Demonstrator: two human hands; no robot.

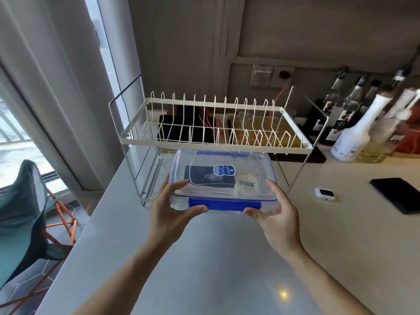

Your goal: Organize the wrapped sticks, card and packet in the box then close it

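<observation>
A clear plastic box [261, 162] with a blue-trimmed lid and a blue front latch [225, 204] is held above the counter, partly under the wire rack. Its lid is on. Through the lid I see a dark card [204, 178], a pale yellow packet [247, 183] to its right, and white wrapped sticks [209, 190] along the near side. My left hand [172, 212] grips the box's near left corner. At the near right corner, my right hand [275, 214] holds the box too, thumb under the front edge.
A cream wire dish rack [213, 123] stands over the far part of the box. Bottles [354, 133] crowd the back right. A small white device [325, 194] and a black flat object [400, 196] lie on the counter at right. A folding chair [27, 212] stands left of the counter edge.
</observation>
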